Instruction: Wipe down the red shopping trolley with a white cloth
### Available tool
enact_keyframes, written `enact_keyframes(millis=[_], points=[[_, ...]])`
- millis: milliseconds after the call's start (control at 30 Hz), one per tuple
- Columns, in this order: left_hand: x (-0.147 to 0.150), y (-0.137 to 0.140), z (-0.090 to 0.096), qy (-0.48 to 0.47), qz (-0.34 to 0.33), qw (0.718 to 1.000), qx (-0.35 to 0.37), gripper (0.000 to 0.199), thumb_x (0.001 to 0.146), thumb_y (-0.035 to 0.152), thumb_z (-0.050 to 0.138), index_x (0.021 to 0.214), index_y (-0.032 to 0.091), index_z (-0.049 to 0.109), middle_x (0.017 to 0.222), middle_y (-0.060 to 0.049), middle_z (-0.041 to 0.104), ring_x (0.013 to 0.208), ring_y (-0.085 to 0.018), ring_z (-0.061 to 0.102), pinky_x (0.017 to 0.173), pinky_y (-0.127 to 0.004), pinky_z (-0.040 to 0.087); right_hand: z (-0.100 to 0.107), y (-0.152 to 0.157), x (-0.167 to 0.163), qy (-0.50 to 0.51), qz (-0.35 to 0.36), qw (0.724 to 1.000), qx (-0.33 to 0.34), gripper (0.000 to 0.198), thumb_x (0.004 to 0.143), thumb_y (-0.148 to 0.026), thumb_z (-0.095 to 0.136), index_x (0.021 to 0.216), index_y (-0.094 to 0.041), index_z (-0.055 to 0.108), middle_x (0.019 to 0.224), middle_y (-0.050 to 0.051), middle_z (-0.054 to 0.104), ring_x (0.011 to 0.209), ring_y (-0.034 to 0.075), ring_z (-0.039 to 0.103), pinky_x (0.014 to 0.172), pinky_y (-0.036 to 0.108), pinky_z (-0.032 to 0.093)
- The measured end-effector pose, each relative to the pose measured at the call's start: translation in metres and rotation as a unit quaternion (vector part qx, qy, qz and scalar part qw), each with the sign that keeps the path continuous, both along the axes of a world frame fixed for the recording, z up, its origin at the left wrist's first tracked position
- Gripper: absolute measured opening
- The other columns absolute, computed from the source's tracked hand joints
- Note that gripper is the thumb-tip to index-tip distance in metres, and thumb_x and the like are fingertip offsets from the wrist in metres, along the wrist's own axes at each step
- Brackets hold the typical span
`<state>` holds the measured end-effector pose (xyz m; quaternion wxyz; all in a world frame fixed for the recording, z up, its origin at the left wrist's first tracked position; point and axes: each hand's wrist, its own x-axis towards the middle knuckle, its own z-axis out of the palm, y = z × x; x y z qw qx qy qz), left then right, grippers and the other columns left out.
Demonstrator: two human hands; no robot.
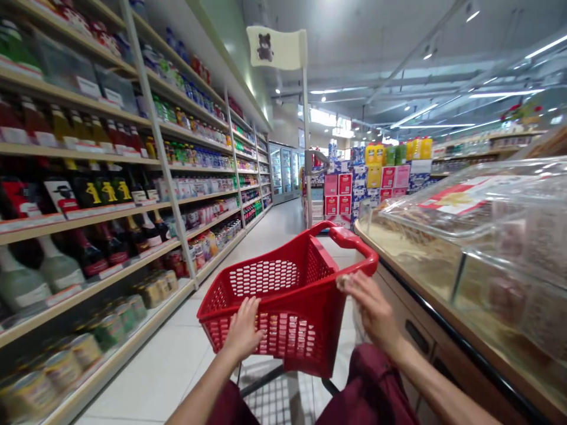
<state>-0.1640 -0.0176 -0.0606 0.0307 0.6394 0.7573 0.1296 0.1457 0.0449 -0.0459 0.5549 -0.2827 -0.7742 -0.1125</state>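
A red plastic shopping cart (287, 295) with slotted sides stands sideways in front of me, its handle toward the right. My left hand (243, 330) is on the near side, with the fingers over the top rim and the thumb on the outer wall. By the cart's rear corner, just below the handle, my right hand (372, 307) has its fingers bent together. A small brownish-pale thing (342, 282) shows at those fingertips, too small to name. The visible part of the basket's inside holds nothing that I can make out.
Tall shelves (208, 206) of bottles and cans line the left. Close on the right is a wooden counter (398, 260) with clear covers. A signpost (305, 130) and stacked boxes (339, 195) stand ahead. The tiled aisle (277, 218) leads to glass-door fridges (283, 168).
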Motion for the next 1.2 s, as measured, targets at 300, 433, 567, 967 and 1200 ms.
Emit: enact_keyframes(millis=[300,433,567,967,1200], points=[[-0.001,0.003,-0.005,0.003,0.004,1.000,0.006,0.073,0.061,0.015,0.042,0.131,0.017,0.020,0.141,-0.004,0.015,0.129,-0.018,0.004,0.102,-0.040,0.018,-0.070,0.004,-0.016,-0.197,0.020,0.979,0.056,0.026,0.086,-0.024,0.038,0.093,-0.029,0.062,0.099,0.000,0.064,0.097,0.015,0.056,0.080,0.030,0.047],[0.000,0.002,-0.003,0.002,0.006,1.000,0.003,0.073,0.061,0.015,0.042,0.131,0.017,0.020,0.141,-0.004,0.014,0.129,-0.018,0.004,0.102,-0.040,0.018,-0.020,0.004,-0.012,-0.109,-0.021,0.992,0.061,0.030,0.085,-0.017,0.037,0.105,-0.026,0.057,0.114,0.004,0.056,0.116,0.020,0.040,0.096,0.044,0.033],[0.004,0.000,-0.001,-0.001,0.008,1.000,0.004,0.074,0.061,0.015,0.042,0.131,0.017,0.019,0.141,-0.004,0.013,0.129,-0.019,0.002,0.101,-0.041,0.018,0.011,0.024,-0.007,-0.045,-0.058,0.994,0.082,0.034,0.085,-0.013,0.035,0.110,-0.024,0.055,0.118,0.005,0.052,0.122,0.021,0.030,0.100,0.047,0.024],[0.004,-0.002,0.000,-0.011,0.007,1.000,-0.011,0.075,0.061,0.016,0.041,0.132,0.018,0.016,0.142,-0.002,0.006,0.129,-0.017,-0.002,0.102,-0.042,0.014,-0.014,0.012,-0.056,-0.141,0.016,0.989,0.034,0.035,0.087,-0.016,0.033,0.115,-0.026,0.050,0.121,0.004,0.050,0.123,0.021,0.028,0.101,0.048,0.021],[0.004,-0.006,0.002,-0.027,-0.015,0.999,-0.012,0.077,0.059,0.018,0.042,0.132,0.019,0.017,0.142,-0.001,0.009,0.129,-0.018,0.000,0.103,-0.044,0.010,-0.075,-0.008,-0.087,-0.328,0.115,0.936,-0.052,0.028,0.086,-0.028,0.038,0.107,-0.030,0.056,0.112,0.001,0.057,0.112,0.018,0.044,0.092,0.038,0.038]])
